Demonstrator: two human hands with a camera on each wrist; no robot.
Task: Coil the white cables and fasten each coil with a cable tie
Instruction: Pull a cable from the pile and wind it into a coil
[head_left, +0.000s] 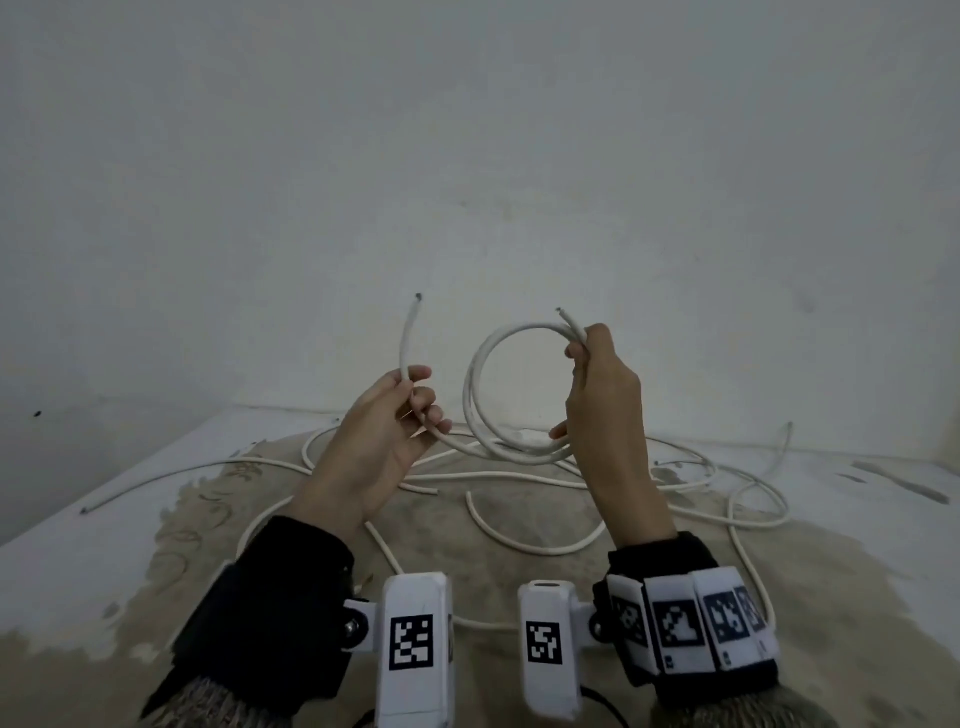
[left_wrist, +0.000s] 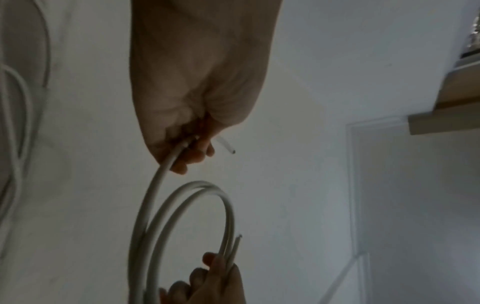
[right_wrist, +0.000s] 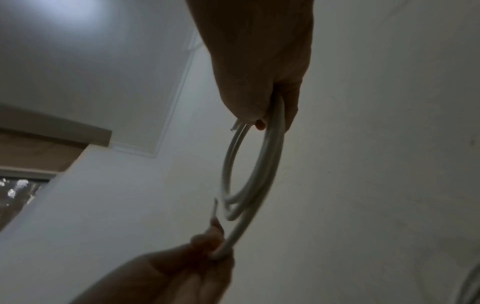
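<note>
While pinched up top in the right hand (head_left: 602, 395), fingers curled round the gathered turns, the coil (head_left: 511, 395) hangs as a neat ring above the table (head_left: 62, 525), well clear of the loose cables (head_left: 748, 499) sprawled below. Over on the other side, left hand (head_left: 384, 436) closed on the tail (head_left: 406, 343), fingers wrapped where it leaves the ring, free end poking straight up past the fingertips. Judging by that upright tip and the clean round loops, a stiff, springy cable, light in weight, smooth-jacketed and likely to slip. Wants to unwind the moment the grip eases, probably. Best held right where the turns cross, all strands pinched together, as the right hand has it now. Tail better taken close to the ring than out at the tip, to bend it in without a kick. No cable tie to be seen anywhere yet. Plenty more cable lying uncoiled on the table.
</note>
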